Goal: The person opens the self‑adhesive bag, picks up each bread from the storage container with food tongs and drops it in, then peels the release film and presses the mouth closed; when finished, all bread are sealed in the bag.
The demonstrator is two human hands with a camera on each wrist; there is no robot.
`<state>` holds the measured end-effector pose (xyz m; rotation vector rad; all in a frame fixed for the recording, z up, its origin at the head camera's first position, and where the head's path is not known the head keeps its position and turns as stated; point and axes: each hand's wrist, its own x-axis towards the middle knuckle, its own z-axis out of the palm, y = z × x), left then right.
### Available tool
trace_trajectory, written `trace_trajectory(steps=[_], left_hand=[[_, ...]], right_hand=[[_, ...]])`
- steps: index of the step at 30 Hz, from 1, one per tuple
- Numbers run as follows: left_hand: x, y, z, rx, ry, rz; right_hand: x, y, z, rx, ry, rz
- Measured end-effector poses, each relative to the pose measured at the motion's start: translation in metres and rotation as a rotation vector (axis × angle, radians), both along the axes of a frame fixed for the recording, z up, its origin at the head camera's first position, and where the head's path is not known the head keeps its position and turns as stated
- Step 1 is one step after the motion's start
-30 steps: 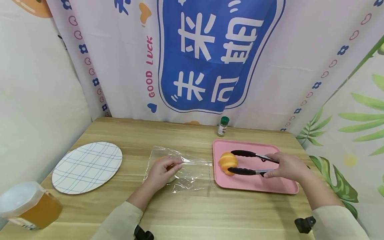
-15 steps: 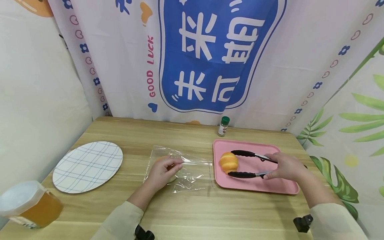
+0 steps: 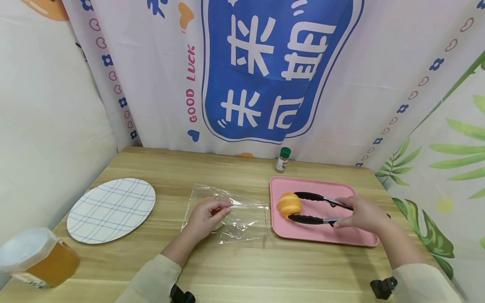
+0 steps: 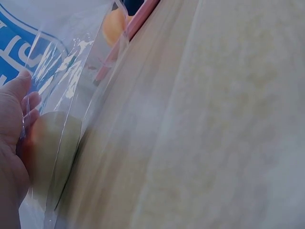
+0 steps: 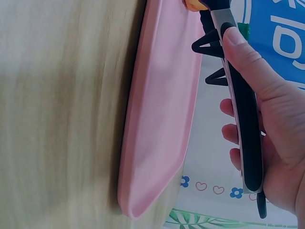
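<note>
In the head view my left hand (image 3: pixel 206 216) pinches the edge of a clear plastic bag (image 3: pixel 242 223) between thumb and fingers. A rounded orange-and-pale bread roll (image 4: pixel 55 148) lies inside the bag in the left wrist view, mostly hidden by the hand from above. On the pink tray (image 3: pixel 356 235) sits a striped golden bread roll (image 3: pixel 289 205) at the left end. My right hand (image 3: pixel 365 215) grips a pair of tongs (image 3: pixel 323 197) with black tips and metal arms. Its two tips straddle the roll from its right side, and the roll rests on the tray.
A checked oval placemat (image 3: pixel 111 210) lies at the left of the wooden table (image 3: pixel 265 269). Nearer, a lidded tub of amber contents (image 3: pixel 53 261) stands at the left edge. Behind the tray is a small green-capped shaker (image 3: pixel 282 160). A printed cloth (image 3: pixel 159 92) hangs behind the table.
The tongs' tips spread slightly, then narrowed again around the roll, the upper tip shifting a little down and right. The left hand and bag stay in place.
</note>
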<state>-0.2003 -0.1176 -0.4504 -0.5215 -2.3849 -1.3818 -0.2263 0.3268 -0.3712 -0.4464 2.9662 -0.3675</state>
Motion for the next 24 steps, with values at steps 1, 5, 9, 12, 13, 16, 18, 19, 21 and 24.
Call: trace_trajectory(steps=[1,5,9,12,13,16,18,19,21,24], left_hand=[[0.000,0.000,0.000,0.000,0.005,0.000],[0.000,0.001,-0.002,-0.002,0.046,-0.003],[-0.001,0.002,-0.004,-0.001,0.120,-0.008],[-0.002,0.002,-0.003,-0.007,0.132,-0.008],[-0.002,0.002,-0.003,-0.012,0.128,-0.008],[-0.001,0.000,-0.001,-0.019,0.089,-0.008],[-0.001,0.000,-0.001,-0.022,0.071,-0.010],[-0.001,-0.001,-0.001,-0.020,0.057,-0.013],[0.000,-0.001,-0.001,-0.013,0.042,-0.022],[0.001,0.000,0.000,-0.012,0.030,-0.023]], right_hand=[[0.001,0.000,-0.001,-0.015,0.008,0.005],[0.010,0.000,-0.002,-0.087,0.007,0.017],[0.019,-0.006,0.001,-0.150,-0.071,0.015],[0.024,-0.012,0.005,-0.174,-0.145,0.020],[0.025,-0.015,0.006,-0.178,-0.165,0.025],[0.024,-0.021,0.009,-0.171,-0.192,0.049],[0.022,-0.025,0.010,-0.165,-0.194,0.065],[0.021,-0.027,0.010,-0.163,-0.192,0.069],[0.019,-0.032,0.011,-0.159,-0.183,0.072],[0.018,-0.039,0.011,-0.141,-0.158,0.070]])
